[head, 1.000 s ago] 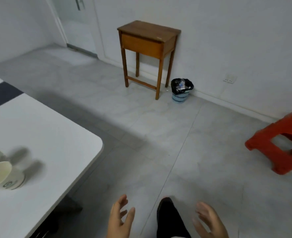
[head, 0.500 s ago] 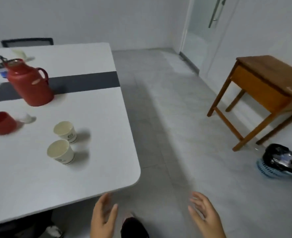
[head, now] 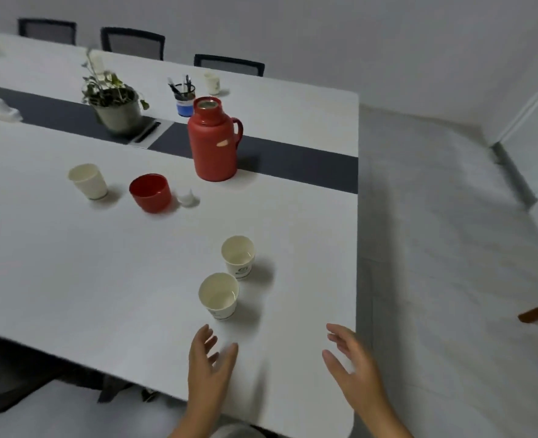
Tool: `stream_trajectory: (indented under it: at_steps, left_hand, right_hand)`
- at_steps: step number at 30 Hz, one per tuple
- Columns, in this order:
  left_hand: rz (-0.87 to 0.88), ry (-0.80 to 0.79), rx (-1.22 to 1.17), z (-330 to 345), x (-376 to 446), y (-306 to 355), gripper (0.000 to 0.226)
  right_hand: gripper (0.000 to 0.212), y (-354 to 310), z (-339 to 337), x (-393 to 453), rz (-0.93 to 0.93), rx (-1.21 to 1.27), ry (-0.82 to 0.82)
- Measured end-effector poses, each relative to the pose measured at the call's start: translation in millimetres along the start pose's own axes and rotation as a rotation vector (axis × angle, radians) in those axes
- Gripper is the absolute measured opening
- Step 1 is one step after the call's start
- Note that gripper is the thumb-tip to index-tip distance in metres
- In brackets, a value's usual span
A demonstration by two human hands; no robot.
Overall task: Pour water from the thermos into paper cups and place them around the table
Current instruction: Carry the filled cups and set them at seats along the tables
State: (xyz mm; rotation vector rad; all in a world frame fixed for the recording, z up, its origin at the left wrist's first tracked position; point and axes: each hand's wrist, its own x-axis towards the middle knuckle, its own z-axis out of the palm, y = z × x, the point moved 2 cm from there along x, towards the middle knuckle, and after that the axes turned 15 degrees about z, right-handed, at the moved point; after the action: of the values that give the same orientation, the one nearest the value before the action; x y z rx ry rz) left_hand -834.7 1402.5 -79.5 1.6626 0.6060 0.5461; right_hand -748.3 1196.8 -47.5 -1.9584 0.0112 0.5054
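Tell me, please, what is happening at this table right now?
A person stands at the corner of the white table, serving water. Both the left hand and the right hand are open over the table edge, holding nothing. Two paper cups stand just ahead of them, a third farther left. The red thermos stands uncapped, its red lid beside it.
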Motion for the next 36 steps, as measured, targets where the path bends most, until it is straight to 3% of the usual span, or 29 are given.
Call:
stream_trajectory:
  at_steps: [4, 11, 17, 26, 32, 36]
  left_hand:
    - [-0.082, 0.029, 0.035, -4, 26, -12, 0.071]
    - [-0.126, 0.107, 0.06, 3, 65, -6, 0.095]
    - [-0.118, 0.111, 0.144, 16, 89, -14, 0.054]
    - [-0.222, 0.193, 0.191, 25, 92, -38, 0.047]
    - [-0.325, 0.213, 0.236, 27, 91, -52, 0.056]
    - [-0.294, 0.37, 0.242, 29, 88, -32, 0.064]
  right_hand:
    - [0.051, -21, 22, 56, -0.018, -0.072, -0.101]
    - [0.037, -58, 73, 144, -0.003, -0.139, -0.265]
    - [0.058, -74, 111, 185, 0.0, -0.225, -0.405]
    - [0.09, -82, 135, 206, -0.019, -0.239, -0.55]
    - [0.073, -84, 142, 212, -0.085, -0.181, -0.523]
    - [0.071, -90, 136, 207, -0.107, -0.156, -0.579]
